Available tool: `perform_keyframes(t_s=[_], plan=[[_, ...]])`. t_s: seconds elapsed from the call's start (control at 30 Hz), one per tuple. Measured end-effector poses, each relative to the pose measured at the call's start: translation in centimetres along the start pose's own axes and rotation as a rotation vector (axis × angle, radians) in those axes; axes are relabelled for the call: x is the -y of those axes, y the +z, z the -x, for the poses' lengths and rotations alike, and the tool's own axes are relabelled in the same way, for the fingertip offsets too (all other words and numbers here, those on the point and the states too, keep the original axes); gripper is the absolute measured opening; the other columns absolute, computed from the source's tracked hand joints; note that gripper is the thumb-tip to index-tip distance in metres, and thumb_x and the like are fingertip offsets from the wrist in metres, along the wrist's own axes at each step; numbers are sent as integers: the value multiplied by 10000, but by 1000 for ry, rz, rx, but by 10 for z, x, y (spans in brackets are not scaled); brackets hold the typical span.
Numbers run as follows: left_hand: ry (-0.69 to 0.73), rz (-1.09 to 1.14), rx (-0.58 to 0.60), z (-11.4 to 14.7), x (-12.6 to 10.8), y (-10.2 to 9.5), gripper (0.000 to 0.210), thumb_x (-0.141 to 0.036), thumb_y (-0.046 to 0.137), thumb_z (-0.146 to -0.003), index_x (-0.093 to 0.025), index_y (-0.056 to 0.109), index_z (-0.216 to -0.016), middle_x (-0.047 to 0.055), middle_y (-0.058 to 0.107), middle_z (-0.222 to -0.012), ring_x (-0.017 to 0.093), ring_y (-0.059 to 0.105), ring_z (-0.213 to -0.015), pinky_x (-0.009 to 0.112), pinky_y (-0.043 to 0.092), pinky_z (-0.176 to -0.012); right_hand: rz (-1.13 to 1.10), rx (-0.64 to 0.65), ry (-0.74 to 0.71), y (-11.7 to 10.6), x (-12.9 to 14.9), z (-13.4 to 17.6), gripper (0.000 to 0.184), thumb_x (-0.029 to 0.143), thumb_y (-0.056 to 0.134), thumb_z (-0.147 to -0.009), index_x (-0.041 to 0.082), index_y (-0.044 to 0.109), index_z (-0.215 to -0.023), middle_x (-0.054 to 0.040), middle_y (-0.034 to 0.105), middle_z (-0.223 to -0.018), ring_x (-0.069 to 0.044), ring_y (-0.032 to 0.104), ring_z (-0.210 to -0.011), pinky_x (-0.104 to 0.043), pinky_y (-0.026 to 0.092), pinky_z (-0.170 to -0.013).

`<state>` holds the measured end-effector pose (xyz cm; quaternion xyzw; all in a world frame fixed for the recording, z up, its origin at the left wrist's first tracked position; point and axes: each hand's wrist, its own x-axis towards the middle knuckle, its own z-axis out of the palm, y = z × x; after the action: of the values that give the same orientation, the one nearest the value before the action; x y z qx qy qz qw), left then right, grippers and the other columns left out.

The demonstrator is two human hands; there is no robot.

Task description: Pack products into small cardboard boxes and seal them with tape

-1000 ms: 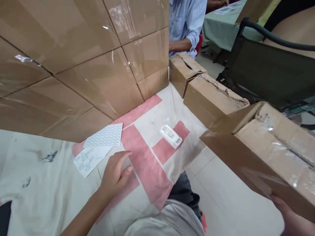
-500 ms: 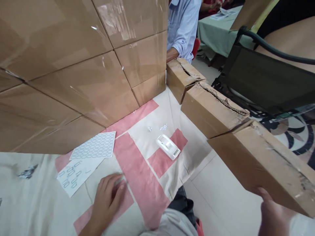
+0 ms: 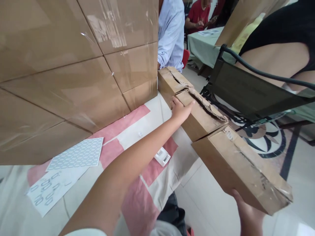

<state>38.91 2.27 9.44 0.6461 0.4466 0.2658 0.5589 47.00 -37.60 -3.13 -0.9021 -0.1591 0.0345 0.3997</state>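
A row of three brown cardboard boxes (image 3: 211, 155), joined end to end, slants from beside the tall box wall down to the lower right. My left hand (image 3: 181, 108) reaches across and grips the upper edge of the middle box, fingers on the table side and thumb on top. At the near end, my right hand (image 3: 248, 209) holds the last box from below, its thumb against the side and the other fingers hidden. Partly behind my left forearm lies a small white device (image 3: 162, 157) on the cloth.
A wall of taped cardboard boxes (image 3: 81, 88) stands at the left. Sticker sheets (image 3: 76, 155) lie before it on the red-and-white cloth (image 3: 137, 203). A dark-framed chair (image 3: 246, 88) is at the right. A person in a light blue shirt (image 3: 171, 36) sits behind the boxes.
My left hand has gone from the cloth up and right onto the middle box and gripped it. My right hand still holds the near box. The view has shifted right.
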Motion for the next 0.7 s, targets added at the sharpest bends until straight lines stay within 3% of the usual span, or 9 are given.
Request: perform_keyframes(t_s=[0.1,0.3,0.47,0.63,0.7], plan=[[-13,-44,-36,-6,3,13,997,-445,589,-942,-104,-42,-1635,175,-49,-1744,240,-57,-1623,354,66,-1326,41,12,-22,1,-7,2,1165,946,721,-466,208,567,-1354,-192,536,-1467,-536,351,-1444,-729,189,-1235],[-25,-67,-63,-11,6,17,932,-428,515,-974,-68,-37,-1633,172,-51,-1745,226,-58,-1621,324,45,-1320,89,-24,-124,3,-4,1,1049,910,729,-528,193,623,-1287,-194,599,-1378,-517,449,-1391,-709,198,-1248],[-36,-77,-102,-32,4,20,929,-415,501,-977,-23,-35,-1626,187,-27,-1741,237,-62,-1620,339,69,-1325,48,-52,-148,15,19,-7,1001,790,814,-540,158,628,-1294,-210,592,-1404,-503,487,-1375,-681,245,-1240],[-36,-96,-150,-60,6,12,915,-438,486,-980,-138,-68,-1644,128,32,-1752,219,-26,-1625,375,102,-1327,-32,8,-153,31,49,-24,972,708,841,-567,156,611,-1333,-205,613,-1392,-458,540,-1344,-635,384,-1173],[-35,-101,-161,-71,6,7,911,-446,487,-983,-118,-48,-1644,139,45,-1750,221,1,-1628,366,107,-1324,-38,17,-182,37,62,-31,956,690,843,-575,165,610,-1340,-196,626,-1376,-441,563,-1327,-610,433,-1137]])
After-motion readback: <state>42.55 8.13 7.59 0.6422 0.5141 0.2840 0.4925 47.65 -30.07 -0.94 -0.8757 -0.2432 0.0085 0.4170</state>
